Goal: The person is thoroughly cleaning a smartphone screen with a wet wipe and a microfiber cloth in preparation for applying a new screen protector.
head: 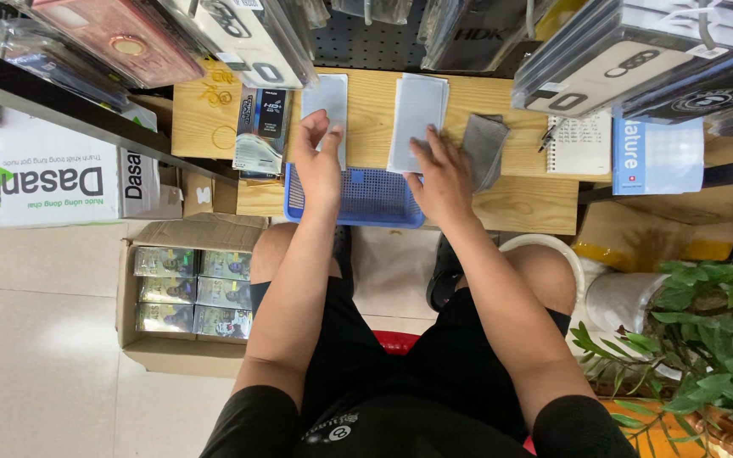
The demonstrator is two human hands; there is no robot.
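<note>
Nearest the camera, the person sits in black shorts, knees apart, both forearms reaching forward to a wooden table (519, 208). Below the table's left corner sits an open cardboard box (150, 352) filled with small shiny packets, and to the table's right, on the floor, stands a leafy green plant (706, 339).

At the table's near edge lies a flat blue mesh tray (366, 199), partly overhanging. The left hand (317, 165) is raised over the tray's left end, fingers closed in a pinch on the lower edge of a pale grey rectangular sheet (330, 106) that lies on the table just beyond the tray. The right hand (441, 178) rests over the tray's right end, fingers spread and flat, pressing on the near end of a stack of similar grey sheets (417, 114); it grips nothing.

Just right of that stack lies a folded grey cloth (485, 144), touching it. Further right on the table sits a spiral notebook (583, 144). Left of the tray, a dark printed package (262, 127) lies on the table. At the table's far edge, hanging packaged phone cases (248, 38) crowd the view.
</note>
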